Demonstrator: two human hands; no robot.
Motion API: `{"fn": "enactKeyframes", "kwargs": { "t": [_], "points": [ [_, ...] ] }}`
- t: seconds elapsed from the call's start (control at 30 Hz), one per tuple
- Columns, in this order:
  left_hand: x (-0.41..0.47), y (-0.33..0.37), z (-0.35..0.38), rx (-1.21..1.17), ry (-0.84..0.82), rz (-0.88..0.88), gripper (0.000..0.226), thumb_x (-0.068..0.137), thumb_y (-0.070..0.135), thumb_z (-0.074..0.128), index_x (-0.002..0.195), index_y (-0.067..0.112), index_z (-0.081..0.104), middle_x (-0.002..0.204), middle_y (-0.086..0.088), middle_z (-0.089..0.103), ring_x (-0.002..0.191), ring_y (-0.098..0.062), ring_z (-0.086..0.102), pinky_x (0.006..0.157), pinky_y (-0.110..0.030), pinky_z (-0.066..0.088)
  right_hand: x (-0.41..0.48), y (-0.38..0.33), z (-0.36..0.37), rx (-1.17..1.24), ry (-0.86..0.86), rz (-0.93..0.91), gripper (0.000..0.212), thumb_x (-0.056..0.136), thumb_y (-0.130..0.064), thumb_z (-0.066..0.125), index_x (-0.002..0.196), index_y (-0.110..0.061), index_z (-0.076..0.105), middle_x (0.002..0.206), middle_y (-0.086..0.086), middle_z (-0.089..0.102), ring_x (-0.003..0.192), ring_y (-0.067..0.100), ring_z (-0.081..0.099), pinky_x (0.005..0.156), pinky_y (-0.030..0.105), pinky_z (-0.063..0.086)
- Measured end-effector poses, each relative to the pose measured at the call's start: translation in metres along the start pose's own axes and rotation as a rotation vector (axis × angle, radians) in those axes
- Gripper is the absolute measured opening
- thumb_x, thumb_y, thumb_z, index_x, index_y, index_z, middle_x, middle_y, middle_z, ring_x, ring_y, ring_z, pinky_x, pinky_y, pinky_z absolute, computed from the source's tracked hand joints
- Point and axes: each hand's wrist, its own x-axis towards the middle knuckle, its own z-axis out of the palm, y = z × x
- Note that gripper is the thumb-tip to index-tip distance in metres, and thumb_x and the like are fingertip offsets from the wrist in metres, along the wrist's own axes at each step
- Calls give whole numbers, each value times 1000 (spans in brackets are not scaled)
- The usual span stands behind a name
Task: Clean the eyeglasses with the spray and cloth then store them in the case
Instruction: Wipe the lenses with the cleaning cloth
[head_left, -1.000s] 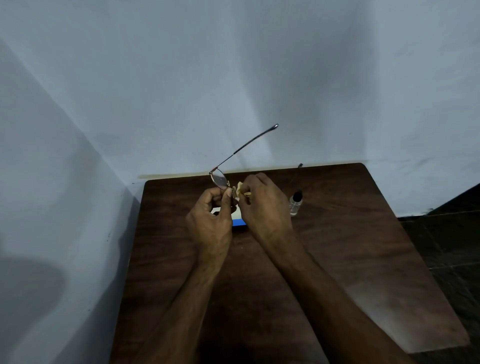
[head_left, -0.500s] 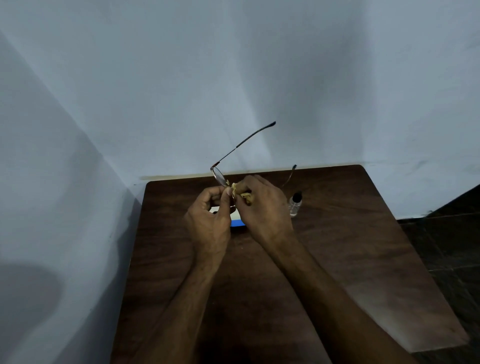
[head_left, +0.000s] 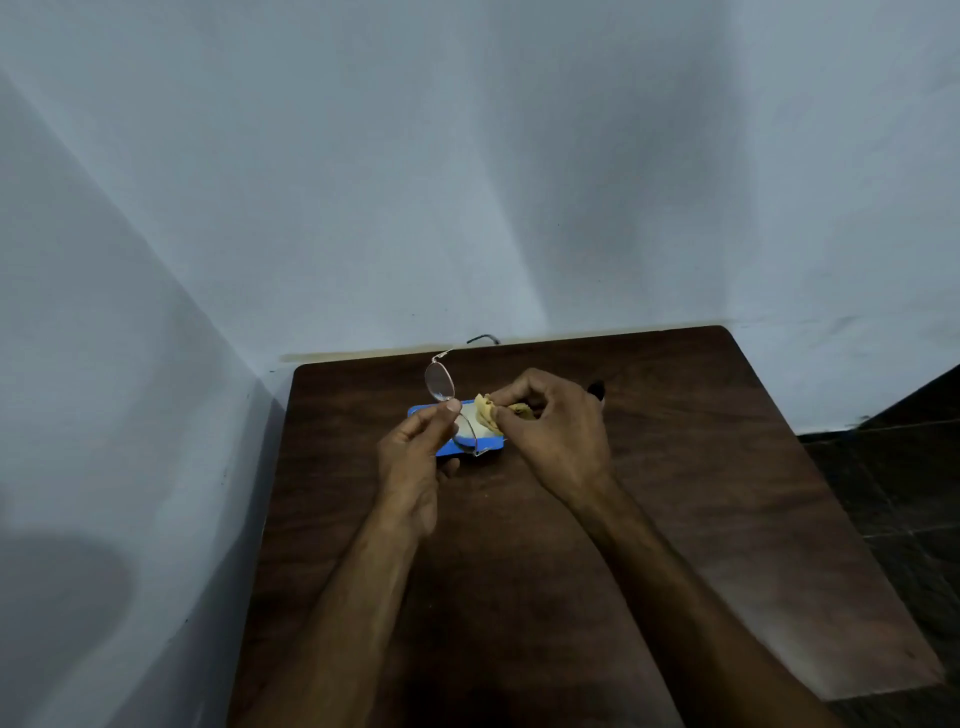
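Two jobs at once—left hand (head_left: 413, 467) fingers pinch the eyeglasses (head_left: 440, 382) by the bridge, right hand (head_left: 558, 441) fingers clench the cloth (head_left: 488, 411) just beside, over the open case (head_left: 418, 412)—so wipe each lens lightly, steadying the frame.

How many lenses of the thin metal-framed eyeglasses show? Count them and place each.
2. The upper oval lens stands above the pinching left hand; the lower oval lens hangs below the pinch, over the open blue case. Neither is hidden.
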Motion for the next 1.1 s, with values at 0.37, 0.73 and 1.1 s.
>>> {"fn": "enactKeyframes", "kwargs": {
  "t": [0.37,0.73,1.1],
  "points": [
    [-7,-7,21,-323,1,-209,27,83,23,85,106,11,78,95,-11,73,80,-23,68,89,-44,48,-34,6,19,-159,124,-268,14,82,-10,76,88,-19,68,95,-8,69,88,14,67,71,34,55],
    [-22,-7,36,-471,-37,-245,11,95,22,73,103,16,74,89,-1,75,75,-12,71,70,-25,58,-21,18,29,-476,195,-451,8,93,-18,63,96,-12,66,100,0,65,92,19,58,61,34,52],
    [-8,-15,34,-458,0,-114,22,83,9,75,104,7,68,80,-8,67,71,-22,65,69,-33,56,-32,31,33,-382,63,-499,21,93,-22,58,111,-17,68,111,-2,63,96,20,60,60,38,55]
  ]
}}
